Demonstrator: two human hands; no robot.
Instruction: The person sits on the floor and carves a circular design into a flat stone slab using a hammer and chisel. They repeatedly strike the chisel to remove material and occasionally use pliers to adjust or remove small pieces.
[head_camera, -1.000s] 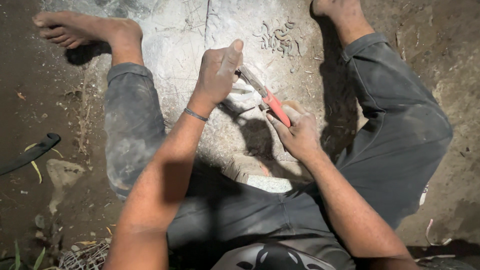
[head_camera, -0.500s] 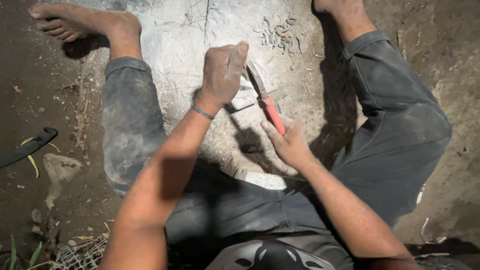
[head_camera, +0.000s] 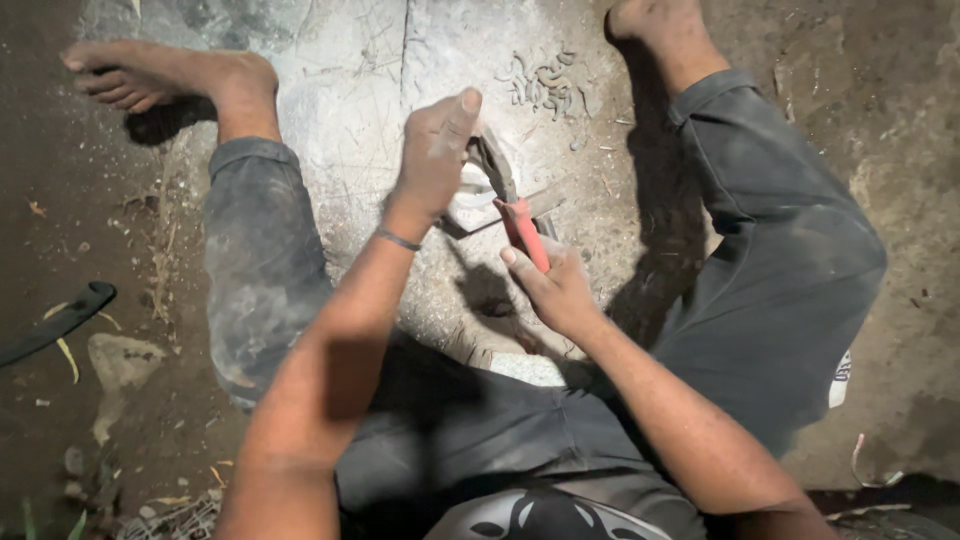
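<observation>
Red-handled pliers (head_camera: 518, 215) sit in the head view between the person's spread legs, over a pale stone slab (head_camera: 350, 130) on the dirt floor (head_camera: 60, 230). The right hand (head_camera: 555, 290) is wrapped around the red handles. The left hand (head_camera: 435, 150) is curled shut just beside the metal head, thumb up; what it grips is hidden. A dark curved tool (head_camera: 55, 322) lies well apart on the left.

Left hand (head_camera: 432, 150) covers the workpiece; what it grips can't be told. Red-handled tool (head_camera: 520, 225): handle end buried in the right hand (head_camera: 555, 290), head half hidden. Dark curved object (head_camera: 55, 322) cut off at left edge. Small grey pieces (head_camera: 545, 85), upper centre, too small to identify.
</observation>
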